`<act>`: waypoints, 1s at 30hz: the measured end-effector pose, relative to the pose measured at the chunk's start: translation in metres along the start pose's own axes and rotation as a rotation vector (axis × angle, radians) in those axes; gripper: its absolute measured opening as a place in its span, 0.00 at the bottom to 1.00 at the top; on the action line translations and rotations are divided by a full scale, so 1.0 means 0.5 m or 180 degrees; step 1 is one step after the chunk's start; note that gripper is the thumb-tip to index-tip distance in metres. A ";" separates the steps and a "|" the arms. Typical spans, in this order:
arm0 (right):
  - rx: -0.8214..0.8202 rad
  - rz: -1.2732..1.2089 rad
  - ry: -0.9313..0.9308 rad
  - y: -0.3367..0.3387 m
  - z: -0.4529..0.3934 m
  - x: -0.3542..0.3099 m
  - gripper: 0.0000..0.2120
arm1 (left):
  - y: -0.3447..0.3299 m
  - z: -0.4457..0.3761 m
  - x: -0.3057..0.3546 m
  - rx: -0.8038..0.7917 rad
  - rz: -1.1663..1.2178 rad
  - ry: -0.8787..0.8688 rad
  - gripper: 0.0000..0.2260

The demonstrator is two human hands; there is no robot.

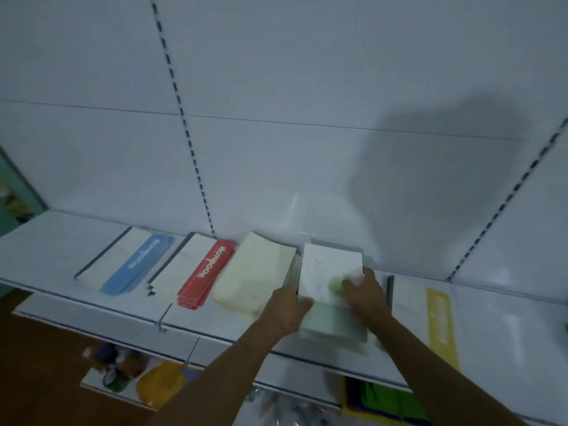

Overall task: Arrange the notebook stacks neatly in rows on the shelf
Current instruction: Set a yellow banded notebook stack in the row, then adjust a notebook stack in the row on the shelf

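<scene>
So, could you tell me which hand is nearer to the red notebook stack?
Left. The left hand is just right of the red notebook stack, past the cream stack; the right hand is farther right.

Five notebook stacks (330, 273) lie side by side in a row on the shelf (46, 241).

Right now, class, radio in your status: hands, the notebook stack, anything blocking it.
Left hand and right hand both hold the green-and-white notebook stack. Stack on the shelf. Cream stack close on its left; yellow stack to the right.
</scene>
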State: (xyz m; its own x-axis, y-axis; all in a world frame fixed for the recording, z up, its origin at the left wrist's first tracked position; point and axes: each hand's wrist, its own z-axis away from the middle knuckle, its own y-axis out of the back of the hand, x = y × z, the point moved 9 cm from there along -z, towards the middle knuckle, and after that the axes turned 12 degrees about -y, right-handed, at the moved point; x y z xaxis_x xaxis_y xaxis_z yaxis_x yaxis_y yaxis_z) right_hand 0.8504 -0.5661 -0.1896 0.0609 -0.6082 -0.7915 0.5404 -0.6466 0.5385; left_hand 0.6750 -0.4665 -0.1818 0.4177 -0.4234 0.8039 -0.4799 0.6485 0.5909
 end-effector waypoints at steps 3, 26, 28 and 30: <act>0.0101 0.0364 -0.0011 0.007 -0.021 0.023 0.26 | -0.024 -0.039 -0.008 -0.0182 -0.0482 0.0000 0.16; 0.1288 0.0334 -0.1110 0.159 0.058 0.101 0.19 | -0.086 -0.147 0.166 -0.0947 -0.1637 -0.1490 0.17; 0.1564 0.0297 -0.1134 0.237 0.107 0.146 0.16 | -0.157 -0.123 0.225 -0.1217 -0.1561 -0.1688 0.16; 0.1850 0.0244 -0.1286 0.324 0.172 0.202 0.14 | -0.233 -0.081 0.289 -0.1451 -0.1470 -0.1922 0.15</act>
State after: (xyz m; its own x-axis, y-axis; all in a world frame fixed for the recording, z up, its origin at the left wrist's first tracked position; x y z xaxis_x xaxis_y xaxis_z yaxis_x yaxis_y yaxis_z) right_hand 0.8721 -0.7720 -0.1576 -0.2958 -0.7122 -0.6367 0.0051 -0.6676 0.7445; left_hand 0.8226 -0.5776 -0.1370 -0.0465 -0.8832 0.4666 0.0439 0.4649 0.8843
